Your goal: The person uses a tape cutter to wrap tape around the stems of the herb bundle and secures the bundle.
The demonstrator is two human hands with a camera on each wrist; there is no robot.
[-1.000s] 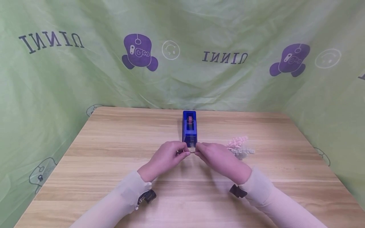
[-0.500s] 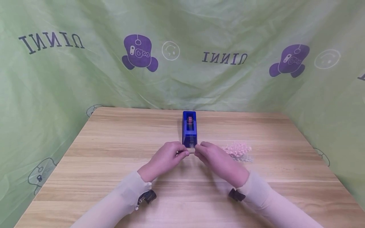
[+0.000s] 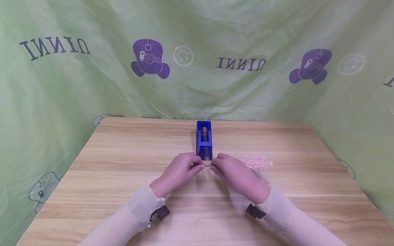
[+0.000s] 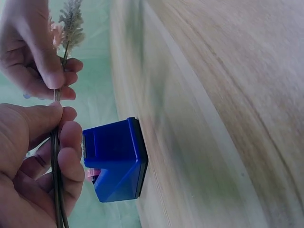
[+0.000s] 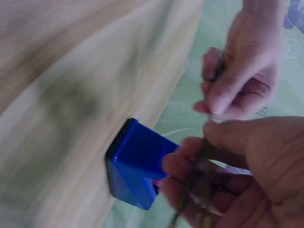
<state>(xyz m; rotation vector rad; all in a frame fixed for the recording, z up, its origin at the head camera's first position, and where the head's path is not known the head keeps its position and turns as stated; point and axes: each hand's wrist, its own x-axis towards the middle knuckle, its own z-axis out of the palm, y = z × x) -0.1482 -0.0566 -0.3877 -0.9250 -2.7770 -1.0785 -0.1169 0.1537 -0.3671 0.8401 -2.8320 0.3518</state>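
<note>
Both hands hold a small bunch of artificial flowers by its thin dark stems [image 4: 56,164]. My left hand [image 3: 180,171] pinches them between thumb and fingers, their lower ends running along its palm in the left wrist view. Close beside it, my right hand [image 3: 238,176] pinches the stems nearer the blooms. A pale band [image 4: 56,95] shows on the stems between the two thumbs. The pink flower [image 3: 257,163] and the grey-white flower [image 3: 261,176] stick out past the right hand, partly hidden by it. Just beyond the fingertips stands a blue tape dispenser [image 3: 204,140].
The dispenser holds a small reddish core [image 3: 204,130] and stands on a wood-grain table [image 3: 123,143]. A green printed curtain [image 3: 197,89] hangs behind the table and along its sides. Each wrist carries a small black camera.
The flower heads have turned: the pink one swung down, and the grey-white one moved lower, more behind my right hand. Both hands stay almost in place, fingers shifting slightly on the stems.
</note>
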